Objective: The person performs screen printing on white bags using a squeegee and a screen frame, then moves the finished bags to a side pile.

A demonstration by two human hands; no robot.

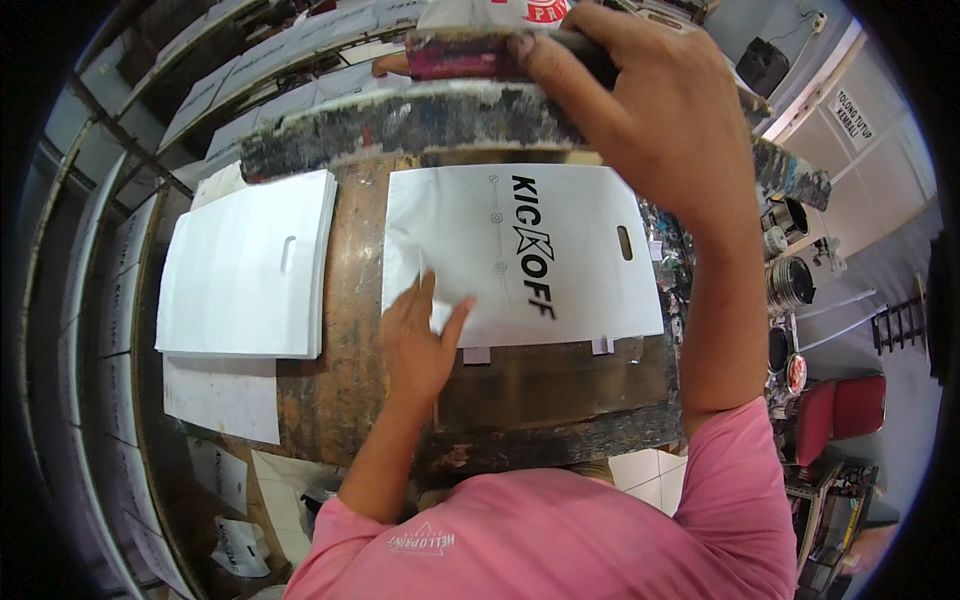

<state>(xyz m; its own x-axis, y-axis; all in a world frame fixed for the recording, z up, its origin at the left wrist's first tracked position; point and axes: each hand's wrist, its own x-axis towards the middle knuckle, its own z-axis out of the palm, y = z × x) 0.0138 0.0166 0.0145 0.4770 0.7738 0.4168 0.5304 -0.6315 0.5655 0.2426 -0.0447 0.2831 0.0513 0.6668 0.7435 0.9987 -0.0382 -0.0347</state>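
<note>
A white plastic bag (pixel 590 270) with a die-cut handle slot and black print lies flat on the work board in front of me. My left hand (pixel 415 335) is over its lower left part, fingers spread, holding nothing. Above the far edge of the bag is a raised, ink-stained frame bar (pixel 390 125). My right hand (pixel 650 110) is closed at the top, its thumb pressed on a dark squeegee (pixel 465 55) with a magenta stain. The fingers behind it are partly hidden, so whether they also grip the frame cannot be told.
At left a stack of white bags (pixel 240 265) lies on the wooden table (pixel 345 290). Racks (pixel 105 260) with flat sheets line the left and far sides. Another person's fingers (pixel 390 65) show beyond the frame. Ink cans (pixel 790 282) and a red chair (pixel 840 410) stand at right.
</note>
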